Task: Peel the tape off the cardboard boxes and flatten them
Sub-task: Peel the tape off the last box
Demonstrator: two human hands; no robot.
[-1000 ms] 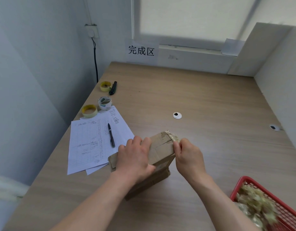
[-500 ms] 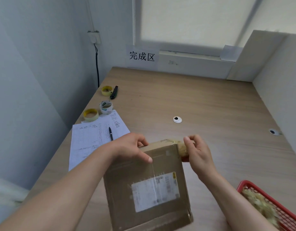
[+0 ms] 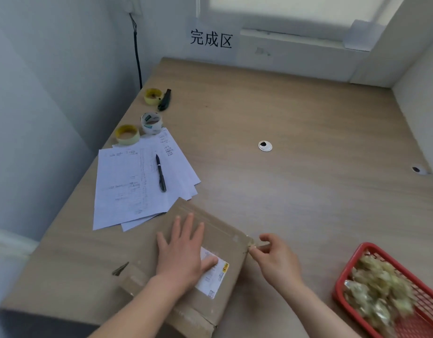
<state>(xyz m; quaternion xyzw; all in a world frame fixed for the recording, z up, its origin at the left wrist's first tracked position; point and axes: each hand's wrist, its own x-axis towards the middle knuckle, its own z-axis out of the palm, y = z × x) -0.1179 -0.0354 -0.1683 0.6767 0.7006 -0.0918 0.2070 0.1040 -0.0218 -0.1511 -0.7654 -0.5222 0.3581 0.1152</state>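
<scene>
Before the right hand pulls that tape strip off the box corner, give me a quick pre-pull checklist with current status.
1. Cardboard box lying flat on the table: ok.
2. Left hand pressing down on the box, fingers spread: ok.
3. Right hand pinching the tape strip at the box's right corner: ok.
4. Tape end already lifted from the cardboard: ok.
5. Red basket for scraps beside the right hand: ok.
6. Tape on the box's underside: cannot tell.

Left hand point(image 3: 183, 252), right hand point(image 3: 275, 258) — bare, sleeveless forearms.
</scene>
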